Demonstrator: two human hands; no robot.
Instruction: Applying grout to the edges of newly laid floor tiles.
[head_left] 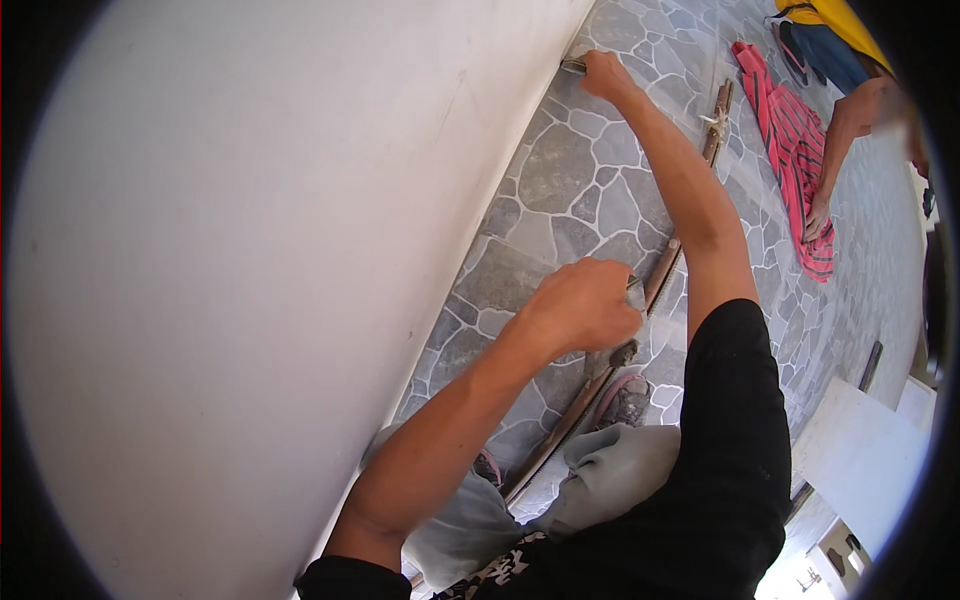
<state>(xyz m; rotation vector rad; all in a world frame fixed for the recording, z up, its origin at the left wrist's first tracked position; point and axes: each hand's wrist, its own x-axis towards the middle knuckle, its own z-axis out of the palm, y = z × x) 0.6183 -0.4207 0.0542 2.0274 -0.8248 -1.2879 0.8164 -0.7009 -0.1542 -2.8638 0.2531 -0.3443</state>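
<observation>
My left hand (588, 305) is closed in a fist above the stone-patterned floor (560, 170). A small piece of something shiny shows at its knuckles, and the rest is hidden by the fingers. Farther off, my right hand (606, 76) reaches to the foot of the large white wall-like panel (250, 250). Its fingers close on a small flat tool (573, 66), whose thin end meets the panel's lower edge; its exact kind is too small to tell.
Brown wooden poles (665, 270) lie along the floor under my arms, one with string tied on. On the right, another person's hand (817, 218) touches a red striped cloth (790, 150). A white board (860, 450) stands at lower right. My shoe (622, 400) is beside a pole.
</observation>
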